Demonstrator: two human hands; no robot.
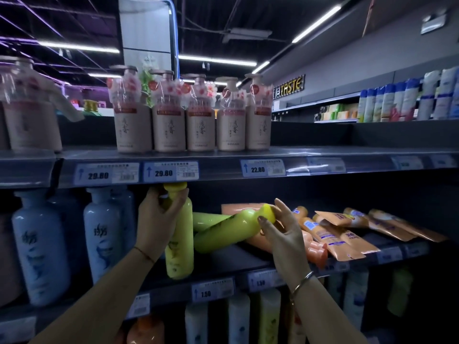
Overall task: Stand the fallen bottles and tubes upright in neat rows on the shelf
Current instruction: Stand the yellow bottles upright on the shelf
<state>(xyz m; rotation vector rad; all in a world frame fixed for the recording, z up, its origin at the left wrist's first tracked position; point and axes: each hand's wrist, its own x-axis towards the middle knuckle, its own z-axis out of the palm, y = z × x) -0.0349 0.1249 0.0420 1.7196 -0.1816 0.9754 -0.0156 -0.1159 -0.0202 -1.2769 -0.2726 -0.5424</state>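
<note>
On the middle shelf (228, 260) a yellow bottle (180, 252) stands upright, and my left hand (159, 214) grips its upper part just below the cap. A second yellow-green bottle (228, 229) lies tilted, cap end raised to the right; my right hand (280, 227) holds that cap end. Behind it a third green bottle (208, 219) lies flat. To the right, several orange tubes (330, 234) lie fallen in a heap, some overhanging the shelf's front edge.
Pale blue bottles (39, 247) stand upright at the left of the same shelf. The shelf above carries a row of beige pump bottles (198, 127) over price tags (171, 171). More bottles (238, 319) stand on the shelf below.
</note>
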